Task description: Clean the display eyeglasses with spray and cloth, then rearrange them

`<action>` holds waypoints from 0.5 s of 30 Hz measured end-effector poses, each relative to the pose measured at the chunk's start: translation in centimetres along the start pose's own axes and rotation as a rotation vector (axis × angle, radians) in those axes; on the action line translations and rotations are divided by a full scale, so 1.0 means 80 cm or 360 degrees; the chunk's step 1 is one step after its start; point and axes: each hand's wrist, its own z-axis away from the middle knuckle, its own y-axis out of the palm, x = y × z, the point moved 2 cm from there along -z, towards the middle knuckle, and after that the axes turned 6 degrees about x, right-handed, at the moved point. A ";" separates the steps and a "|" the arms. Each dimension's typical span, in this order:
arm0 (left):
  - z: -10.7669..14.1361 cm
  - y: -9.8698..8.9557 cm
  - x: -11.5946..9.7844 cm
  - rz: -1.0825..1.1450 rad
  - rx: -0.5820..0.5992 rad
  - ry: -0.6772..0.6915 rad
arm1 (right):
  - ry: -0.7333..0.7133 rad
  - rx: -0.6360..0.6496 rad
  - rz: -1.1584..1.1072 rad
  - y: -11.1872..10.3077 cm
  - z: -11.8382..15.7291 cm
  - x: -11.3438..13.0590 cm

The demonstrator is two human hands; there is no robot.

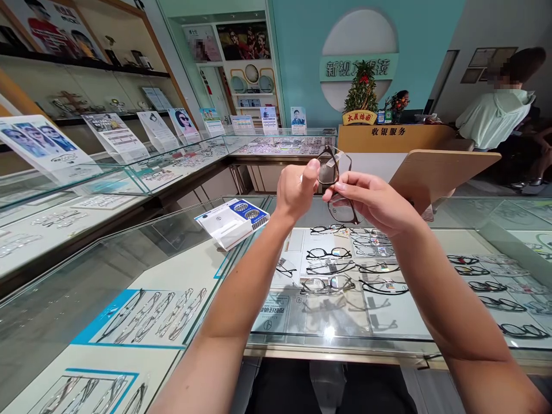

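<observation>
A pair of dark-framed eyeglasses (337,183) is held up on its side in front of me, one lens above the other, with a small white tag on the frame. My left hand (295,191) pinches the upper part between thumb and fingers. My right hand (370,201) grips the frame from the other side, its fingers reaching across the middle. Both hands are well above the glass display counter (328,347), where several eyeglasses lie in rows beneath the glass.
A folded leaflet stand (232,223) sits on the counter left of my hands. Glass showcases (99,190) with printed cards run along the left. Behind the right side stand a tan board (440,172), a cashier desk (394,137) and a person in a pale green hoodie (495,118).
</observation>
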 end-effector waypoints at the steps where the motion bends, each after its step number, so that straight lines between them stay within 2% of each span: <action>1: 0.000 0.000 -0.002 0.0021 0.0029 0.0018 | -0.0004 -0.0014 -0.0022 -0.001 0.000 0.000; 4: 0.001 0.002 -0.008 0.0061 0.0242 0.0087 | -0.0056 -0.0157 -0.0119 -0.008 -0.003 -0.002; 7: 0.003 0.008 -0.015 -0.0084 0.0479 0.0137 | -0.0119 -0.0310 -0.0191 -0.014 -0.006 -0.004; 10: 0.004 0.013 -0.021 -0.0238 0.0509 0.0127 | -0.0131 -0.0360 -0.0186 -0.015 -0.008 -0.005; 15: 0.006 0.017 -0.022 -0.0203 0.0558 0.0084 | -0.0134 -0.0411 -0.0173 -0.016 -0.009 -0.006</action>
